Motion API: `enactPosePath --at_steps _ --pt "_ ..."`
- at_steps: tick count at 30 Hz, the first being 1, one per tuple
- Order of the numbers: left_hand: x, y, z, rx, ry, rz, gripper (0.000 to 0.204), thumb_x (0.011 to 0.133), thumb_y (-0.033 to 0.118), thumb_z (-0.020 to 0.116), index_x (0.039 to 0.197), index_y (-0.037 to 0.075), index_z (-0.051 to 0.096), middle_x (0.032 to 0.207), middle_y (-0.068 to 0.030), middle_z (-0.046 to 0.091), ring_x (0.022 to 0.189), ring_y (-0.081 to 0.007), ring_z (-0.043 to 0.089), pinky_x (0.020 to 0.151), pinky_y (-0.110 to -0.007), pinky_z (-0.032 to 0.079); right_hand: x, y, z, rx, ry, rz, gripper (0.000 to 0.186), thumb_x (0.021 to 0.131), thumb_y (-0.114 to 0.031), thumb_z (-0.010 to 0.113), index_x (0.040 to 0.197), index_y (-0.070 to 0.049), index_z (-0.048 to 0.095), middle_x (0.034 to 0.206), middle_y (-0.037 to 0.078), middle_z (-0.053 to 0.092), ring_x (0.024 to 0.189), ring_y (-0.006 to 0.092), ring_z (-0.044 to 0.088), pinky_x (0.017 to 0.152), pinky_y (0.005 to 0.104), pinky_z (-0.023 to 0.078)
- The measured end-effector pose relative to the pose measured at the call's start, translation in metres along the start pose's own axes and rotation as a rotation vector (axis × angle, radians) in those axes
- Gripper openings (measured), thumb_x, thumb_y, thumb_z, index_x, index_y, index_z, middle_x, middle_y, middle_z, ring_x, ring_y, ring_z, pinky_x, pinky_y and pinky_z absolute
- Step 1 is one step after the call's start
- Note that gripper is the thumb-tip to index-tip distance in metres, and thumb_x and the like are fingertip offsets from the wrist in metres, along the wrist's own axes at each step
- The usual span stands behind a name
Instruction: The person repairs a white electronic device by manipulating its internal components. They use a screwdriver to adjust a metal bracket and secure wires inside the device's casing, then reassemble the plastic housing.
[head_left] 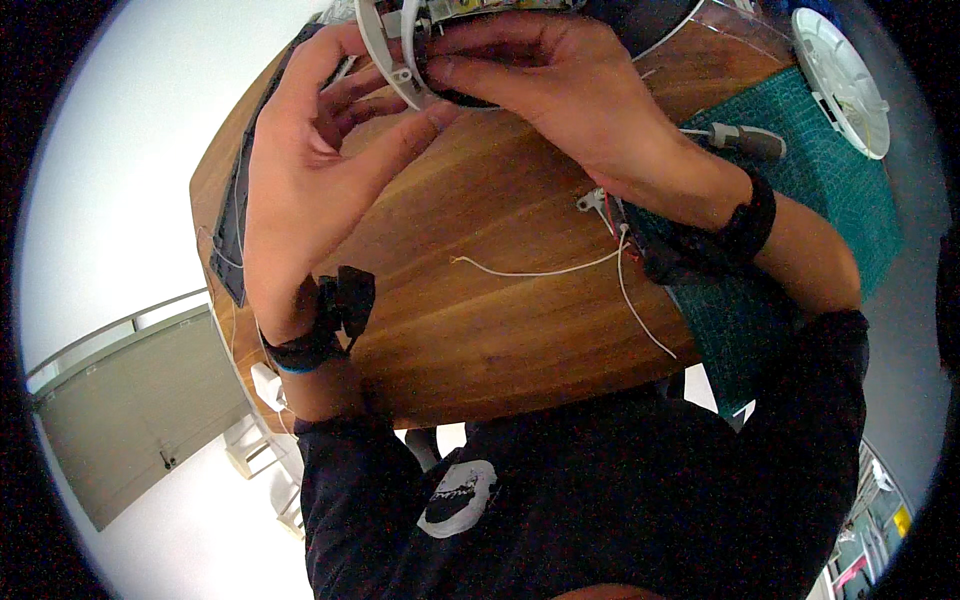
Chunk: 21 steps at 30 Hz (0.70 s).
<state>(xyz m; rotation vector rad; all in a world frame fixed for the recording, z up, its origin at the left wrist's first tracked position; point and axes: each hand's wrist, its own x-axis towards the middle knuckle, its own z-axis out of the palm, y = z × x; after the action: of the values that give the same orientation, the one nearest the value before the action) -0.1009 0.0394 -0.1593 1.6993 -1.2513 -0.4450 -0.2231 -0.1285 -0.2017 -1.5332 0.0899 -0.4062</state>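
Observation:
At the top edge, my left hand (310,170) and my right hand (570,100) both grip a white curved plastic housing (375,35) with a dark inner part and exposed electronics (470,8) on top, partly cut off by the frame. My left fingers curl around its left side, thumb reaching toward its lower rim. My right thumb lies on the dark inner part near the rim, other fingers bent behind it. Below my right wrist are a small white bracket (590,203) and thin white cables (510,272) on the wooden table (480,350).
A teal mat (850,230) covers the table's right, with a grey-handled screwdriver (755,142). A white oval cover (840,85) sits at upper right. A long dark panel (228,250) lies along the left edge, a white plug (267,385) below it. A door (130,410) is beyond.

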Motion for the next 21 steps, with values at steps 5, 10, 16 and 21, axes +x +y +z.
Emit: enactPosePath --at_steps 5,10,16,21 --pt "-0.002 0.002 0.000 0.028 0.013 -0.015 0.045 0.088 -0.001 0.073 0.128 0.004 0.053 0.111 -0.0081 0.071 0.101 -0.0135 0.067 0.086 -0.025 0.056 0.001 -0.003 0.002 0.002 0.027 0.029 0.024 0.096 -0.015 0.067 0.114 0.001 0.070 0.109 0.013 0.072 0.102 0.0190 0.067 0.091 0.0310 0.053" --pt "-0.001 0.003 0.000 -0.033 0.022 -0.046 0.048 0.087 0.000 0.075 0.130 0.003 0.052 0.111 -0.0099 0.071 0.104 -0.0152 0.068 0.090 -0.026 0.056 0.003 0.025 0.012 0.014 0.153 -0.042 0.029 0.093 -0.014 0.071 0.117 0.002 0.070 0.109 0.010 0.073 0.100 0.0141 0.068 0.092 0.0265 0.053" --pt "-0.001 0.007 -0.004 -0.017 0.020 -0.086 0.054 0.083 -0.004 0.076 0.131 0.001 0.052 0.120 -0.0087 0.062 0.110 -0.0211 0.066 0.095 -0.032 0.055 0.004 0.014 0.013 -0.225 0.127 -0.105 0.027 0.097 -0.013 0.066 0.118 0.003 0.069 0.109 0.009 0.073 0.098 0.0137 0.068 0.089 0.0270 0.054" --pt "0.000 -0.001 -0.008 -0.066 0.001 -0.052 0.056 0.081 -0.005 0.077 0.131 0.001 0.053 0.125 -0.0075 0.055 0.115 -0.0235 0.064 0.095 -0.034 0.056 0.004 0.022 0.017 -0.009 0.118 -0.053 0.027 0.099 -0.015 0.064 0.121 0.002 0.068 0.111 0.008 0.072 0.099 0.0125 0.067 0.091 0.0268 0.053"
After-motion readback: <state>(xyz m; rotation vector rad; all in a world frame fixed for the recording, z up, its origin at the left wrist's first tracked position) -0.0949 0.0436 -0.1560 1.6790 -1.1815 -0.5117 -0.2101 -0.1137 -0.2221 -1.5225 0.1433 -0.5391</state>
